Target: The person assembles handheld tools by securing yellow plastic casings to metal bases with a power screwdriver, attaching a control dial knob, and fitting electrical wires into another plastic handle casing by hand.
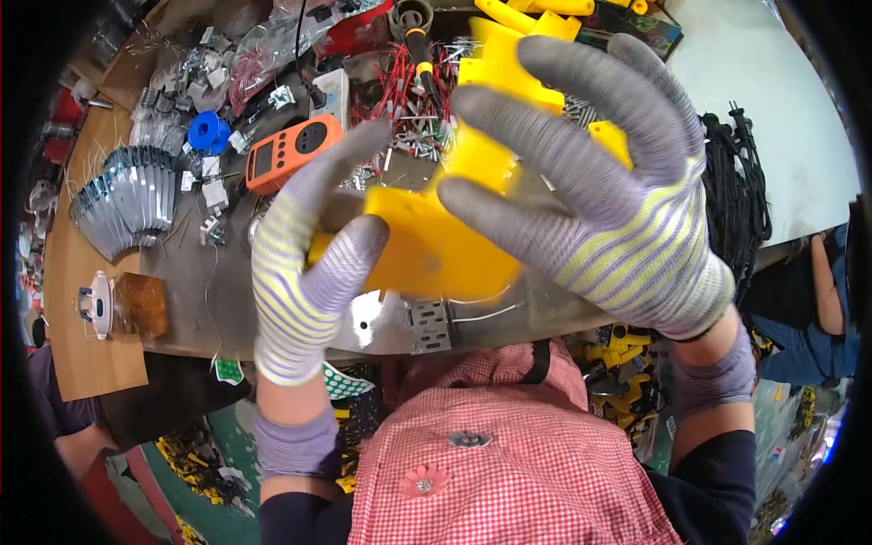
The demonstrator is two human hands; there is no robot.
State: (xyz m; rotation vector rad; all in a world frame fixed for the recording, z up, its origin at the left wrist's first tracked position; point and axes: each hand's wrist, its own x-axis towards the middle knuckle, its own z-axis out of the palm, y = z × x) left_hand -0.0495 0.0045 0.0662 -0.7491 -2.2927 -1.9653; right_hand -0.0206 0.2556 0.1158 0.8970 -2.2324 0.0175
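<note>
A yellow plastic part, smeared by motion, is held above the workbench. It has a broad flat end and a narrower stretch running up and to the right. My left hand, in a striped grey glove, grips the broad end between thumb and fingers. My right hand, gloved alike, hovers at the part's right side with fingers spread; the thumb tip lies close to its edge, and I cannot tell whether it touches. Below the part, a perforated metal plate lies at the bench's front edge beside a white wire.
An orange meter, a blue spool and fanned metal strips sit left. Behind the part are red wires and a soldering iron. More yellow parts lie at the back, black cables at right.
</note>
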